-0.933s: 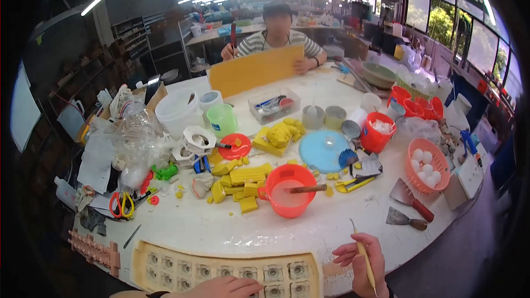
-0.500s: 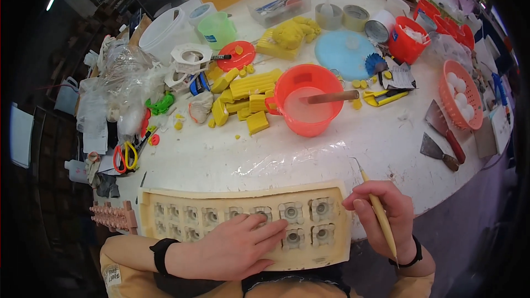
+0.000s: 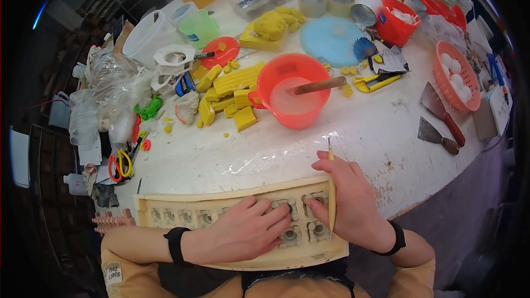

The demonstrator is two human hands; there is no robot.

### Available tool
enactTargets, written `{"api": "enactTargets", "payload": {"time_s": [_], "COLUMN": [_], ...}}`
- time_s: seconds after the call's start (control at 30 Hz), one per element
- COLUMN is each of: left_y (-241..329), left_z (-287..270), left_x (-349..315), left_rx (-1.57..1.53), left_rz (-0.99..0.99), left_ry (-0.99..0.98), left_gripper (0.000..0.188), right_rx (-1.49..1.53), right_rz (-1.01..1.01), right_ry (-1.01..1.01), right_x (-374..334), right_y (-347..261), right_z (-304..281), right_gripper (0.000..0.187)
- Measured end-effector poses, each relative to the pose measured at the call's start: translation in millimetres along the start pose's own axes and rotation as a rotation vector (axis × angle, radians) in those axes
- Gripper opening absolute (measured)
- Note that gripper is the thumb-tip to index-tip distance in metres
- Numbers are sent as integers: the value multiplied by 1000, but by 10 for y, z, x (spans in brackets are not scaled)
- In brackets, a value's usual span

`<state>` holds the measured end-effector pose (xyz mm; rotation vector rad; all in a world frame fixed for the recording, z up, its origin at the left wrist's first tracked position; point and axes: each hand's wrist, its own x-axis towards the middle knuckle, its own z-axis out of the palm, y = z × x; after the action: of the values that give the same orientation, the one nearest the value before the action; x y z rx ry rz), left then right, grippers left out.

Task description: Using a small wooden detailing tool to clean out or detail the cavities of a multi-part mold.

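Note:
A long cream-coloured mould with two rows of square hollows lies at the near table edge, close to my body. My left hand rests palm down across its middle, fingers apart, the index fingertip at one hollow. Over the mould's right end, my right hand holds a slim modelling tool upright between thumb and fingers. The tool has a pale wooden handle and thin metal tips. Several hollows are hidden under my hands.
Beyond the mould stands a red cup of whitish liquid with a wooden handle in it. Yellow clay blocks lie to its left. Two scrapers and a basket of white balls are at right; scissors lie at left.
My right hand has moved left and inward over the mould, turning the modelling tool more upright. My left hand has shifted slightly, its index finger now at a hollow. The view has shifted a little.

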<state>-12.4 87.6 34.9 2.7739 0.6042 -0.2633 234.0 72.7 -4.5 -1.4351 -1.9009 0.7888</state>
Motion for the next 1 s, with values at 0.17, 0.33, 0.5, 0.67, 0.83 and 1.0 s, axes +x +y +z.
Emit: {"api": "enactTargets", "payload": {"time_s": [0.17, 0.33, 0.5, 0.67, 0.83, 1.0], "left_y": [-95, -134, -98, -71, -4, -27], "left_z": [133, 154, 123, 147, 154, 92], "left_x": [19, 47, 112, 146, 138, 193], "left_rx": [-149, -202, -162, -82, -10, 110], "left_rz": [36, 33, 40, 28, 10, 47], "left_ry": [117, 135, 163, 149, 122, 85], "left_gripper": [42, 41, 44, 49, 49, 46], "right_rx": [-25, -5, -13, 56, 105, 120], "right_rz": [-140, -23, 9, -74, -41, -65], "right_ry": [-128, -151, -174, -233, -227, -204], "right_x": [77, 108, 132, 148, 107, 111], "right_y": [84, 9, 19, 150, 191, 221], "right_z": [-62, -55, -70, -99, -141, -139], "right_gripper": [57, 56, 53, 50, 50, 51]}}
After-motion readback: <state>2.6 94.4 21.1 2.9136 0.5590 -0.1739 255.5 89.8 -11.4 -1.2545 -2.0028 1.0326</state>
